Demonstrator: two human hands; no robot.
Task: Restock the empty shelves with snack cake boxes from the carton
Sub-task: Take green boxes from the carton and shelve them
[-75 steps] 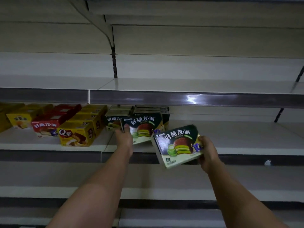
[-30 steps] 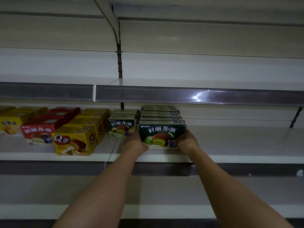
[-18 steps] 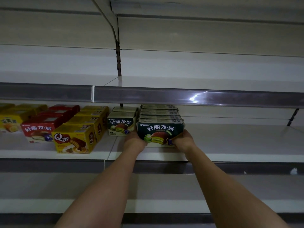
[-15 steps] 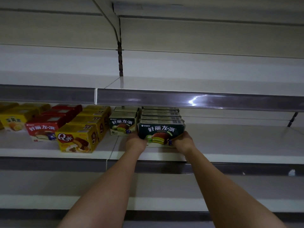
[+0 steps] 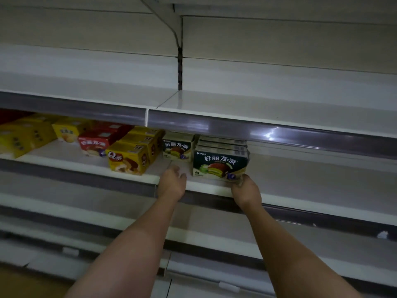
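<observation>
Partly hidden rear boxes (image 5: 222, 140) behind shelf lip (image 5: 214, 125)

Looking from head height, forward and slightly down, tilted a little, at white store shelves (image 5: 300, 181) close in front. Taking in both forearms reaching from the bottom edge toward the middle shelf. Only one view, nothing shared.

1. The dark green cardboard snack cake box (image 5: 220, 163) at the front carries white lettering and a picture of a brown cake with green layers.
2. The yellow cardboard box (image 5: 127, 157) has a red oval logo and a brown cake picture.
3. The red cardboard box (image 5: 94, 144) bears white lettering.
4. The white metal shelf (image 5: 300, 186) has a grey front strip.
</observation>
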